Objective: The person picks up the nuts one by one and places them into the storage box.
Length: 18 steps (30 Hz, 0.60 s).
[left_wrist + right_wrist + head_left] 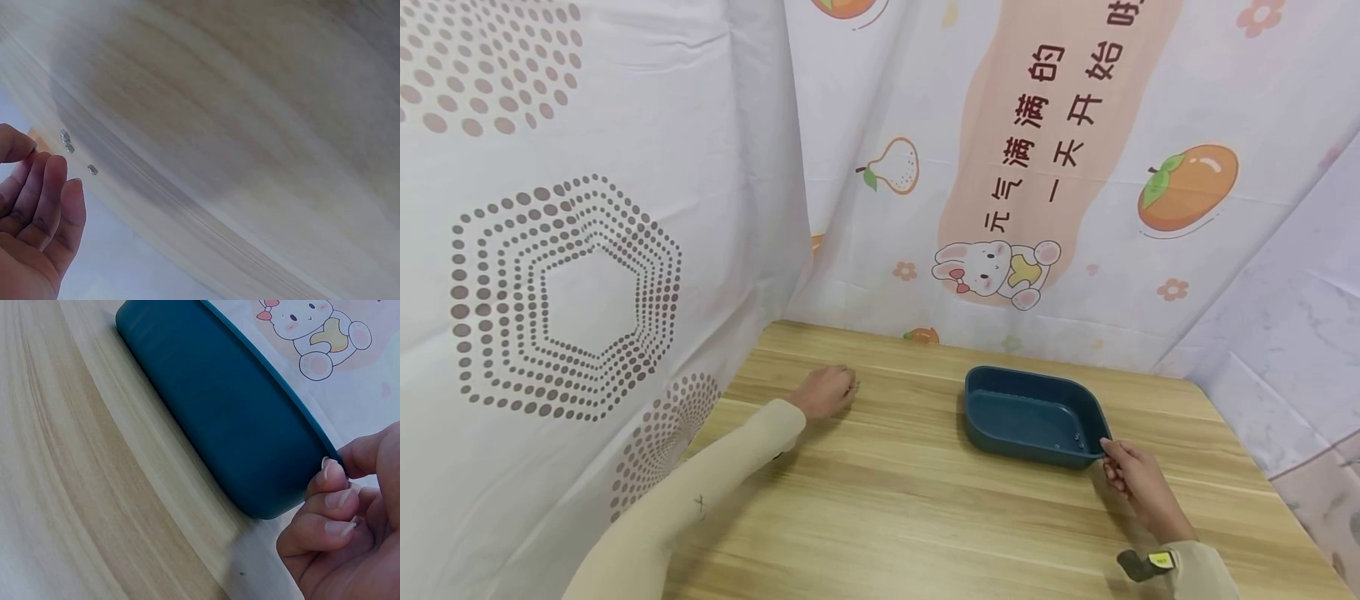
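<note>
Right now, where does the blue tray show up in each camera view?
Head: right of centre, below the middle; the blue tray has its rim pinched by the right hand.
Left wrist: not in it.
Right wrist: upper middle, slanting down to the right hand.
Shared landmark: the wooden tabletop, in all three.

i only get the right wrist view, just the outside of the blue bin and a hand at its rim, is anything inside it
Observer: Yes, the head view shows a few small shiny bits on the floor of the blue bin, toward the end that the right hand grips.
Operator: ok and what's over on the other side
Observer: The left hand is at the table, well to the left of the bin and apart from it.
Operator: what's it next to
Observer: In the left wrist view, small silvery pieces lie just beyond its fingers.
</note>
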{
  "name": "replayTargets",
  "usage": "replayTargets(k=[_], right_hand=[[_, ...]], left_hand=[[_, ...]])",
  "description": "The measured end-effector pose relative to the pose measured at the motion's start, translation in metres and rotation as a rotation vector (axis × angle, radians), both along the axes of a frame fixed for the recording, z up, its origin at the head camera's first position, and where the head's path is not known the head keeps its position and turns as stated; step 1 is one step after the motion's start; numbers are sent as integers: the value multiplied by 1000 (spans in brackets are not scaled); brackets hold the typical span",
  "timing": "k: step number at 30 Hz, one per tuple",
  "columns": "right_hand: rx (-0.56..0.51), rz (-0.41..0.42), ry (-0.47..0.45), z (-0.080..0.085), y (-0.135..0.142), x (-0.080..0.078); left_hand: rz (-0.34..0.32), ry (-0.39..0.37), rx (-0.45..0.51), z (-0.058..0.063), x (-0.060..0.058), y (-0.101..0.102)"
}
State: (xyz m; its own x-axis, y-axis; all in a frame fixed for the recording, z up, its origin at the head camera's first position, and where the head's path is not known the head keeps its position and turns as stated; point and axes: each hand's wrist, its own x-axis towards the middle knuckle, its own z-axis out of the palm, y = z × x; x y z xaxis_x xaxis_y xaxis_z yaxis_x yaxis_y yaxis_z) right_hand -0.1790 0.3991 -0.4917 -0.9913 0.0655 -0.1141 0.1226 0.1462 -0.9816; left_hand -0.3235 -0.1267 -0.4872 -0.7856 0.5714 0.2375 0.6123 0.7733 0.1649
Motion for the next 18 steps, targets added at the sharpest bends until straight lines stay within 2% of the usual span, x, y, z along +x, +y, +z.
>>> replayTargets(k=[11,18], right_hand=[[12,3,-4,0,0,0],[3,1,-5,0,1,0]], left_hand=[[-23,26,30,4,-1,11],[-36,51,-3,8,-1,21]])
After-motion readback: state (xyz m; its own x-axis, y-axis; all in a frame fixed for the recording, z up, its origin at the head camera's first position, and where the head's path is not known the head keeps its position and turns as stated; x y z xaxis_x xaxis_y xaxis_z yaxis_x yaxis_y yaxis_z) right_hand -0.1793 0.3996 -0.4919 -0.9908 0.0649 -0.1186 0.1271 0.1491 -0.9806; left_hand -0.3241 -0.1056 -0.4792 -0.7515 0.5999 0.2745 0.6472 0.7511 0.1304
